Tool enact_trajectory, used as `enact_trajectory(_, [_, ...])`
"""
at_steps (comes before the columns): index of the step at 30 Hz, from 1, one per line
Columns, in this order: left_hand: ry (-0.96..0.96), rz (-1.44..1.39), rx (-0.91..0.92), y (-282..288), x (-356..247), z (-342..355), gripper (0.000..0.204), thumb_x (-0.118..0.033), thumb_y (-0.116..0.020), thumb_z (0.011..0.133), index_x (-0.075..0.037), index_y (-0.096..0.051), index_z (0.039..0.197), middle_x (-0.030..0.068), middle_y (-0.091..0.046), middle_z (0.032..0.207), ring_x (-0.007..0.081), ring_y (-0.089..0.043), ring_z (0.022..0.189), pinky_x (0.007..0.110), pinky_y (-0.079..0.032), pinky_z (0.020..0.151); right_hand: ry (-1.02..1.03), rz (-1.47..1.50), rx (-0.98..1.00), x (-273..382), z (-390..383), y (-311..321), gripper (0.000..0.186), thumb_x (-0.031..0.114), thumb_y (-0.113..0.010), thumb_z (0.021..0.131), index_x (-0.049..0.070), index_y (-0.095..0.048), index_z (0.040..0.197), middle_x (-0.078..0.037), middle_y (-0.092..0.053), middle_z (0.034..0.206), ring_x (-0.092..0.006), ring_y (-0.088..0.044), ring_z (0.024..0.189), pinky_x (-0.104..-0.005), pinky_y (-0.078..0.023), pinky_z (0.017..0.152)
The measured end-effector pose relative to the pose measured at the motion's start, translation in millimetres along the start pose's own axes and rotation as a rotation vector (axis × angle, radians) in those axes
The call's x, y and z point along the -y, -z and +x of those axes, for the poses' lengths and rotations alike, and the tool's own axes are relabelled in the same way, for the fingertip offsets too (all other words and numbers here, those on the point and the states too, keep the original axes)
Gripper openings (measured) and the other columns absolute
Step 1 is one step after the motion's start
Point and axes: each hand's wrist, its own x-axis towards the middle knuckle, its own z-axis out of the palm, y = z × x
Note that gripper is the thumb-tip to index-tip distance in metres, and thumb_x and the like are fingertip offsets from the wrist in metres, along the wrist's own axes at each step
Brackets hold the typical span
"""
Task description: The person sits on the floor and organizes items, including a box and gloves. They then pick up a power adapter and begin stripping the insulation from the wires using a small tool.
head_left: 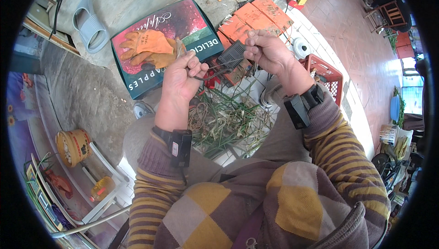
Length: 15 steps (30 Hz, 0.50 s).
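Observation:
My left hand (187, 73) is closed on a thin dark strand (223, 64), which stretches toward my right hand (265, 52), pinched on it higher to the right. A thicker dark cord loops below my left fingers. Behind the strand sits a black ribbed metal part (231, 53) among orange, scuffed battery-like blocks (235, 28). Left of them, orange work gloves (148, 43) lie on a printed fruit box (132, 82). Below my hands, green stalks and tangled dry bits (231, 118) are spread on the ground between my legs.
A grey slipper (90, 25) is at upper left, a wooden-coloured bucket (73, 146) and yellow jug (101, 187) at lower left. A red crate (331, 82) and white lidded object (301, 47) stand right. A person in dark clothing (393, 6) is by a chair at far upper right.

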Motion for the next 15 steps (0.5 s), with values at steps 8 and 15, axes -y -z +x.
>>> enact_trajectory(8, [-0.016,0.014,-0.047,1.1,-2.5,-2.1,0.008,-0.005,-0.049,0.089,-0.005,-0.045,0.081,-0.0008,-0.040,0.058,0.0108,-0.037,0.046,0.033,-0.045,0.066,0.012,0.012,-0.084,20.1,-2.3,32.8,0.007,-0.003,-0.047,0.085,0.002,-0.049,0.090,-0.003,-0.047,0.070,-0.0119,-0.041,0.058,-0.0278,-0.042,0.057])
enact_trajectory(15, [0.009,-0.003,-0.044,3.4,-3.5,-1.8,0.002,-0.003,-0.049,0.089,-0.004,-0.047,0.089,-0.0014,-0.039,0.060,0.0104,-0.037,0.048,0.032,-0.044,0.070,-0.019,0.037,-0.152,41.3,-7.6,57.8,0.009,-0.005,-0.048,0.083,0.004,-0.049,0.085,-0.003,-0.048,0.073,-0.0111,-0.043,0.060,-0.0257,-0.045,0.057])
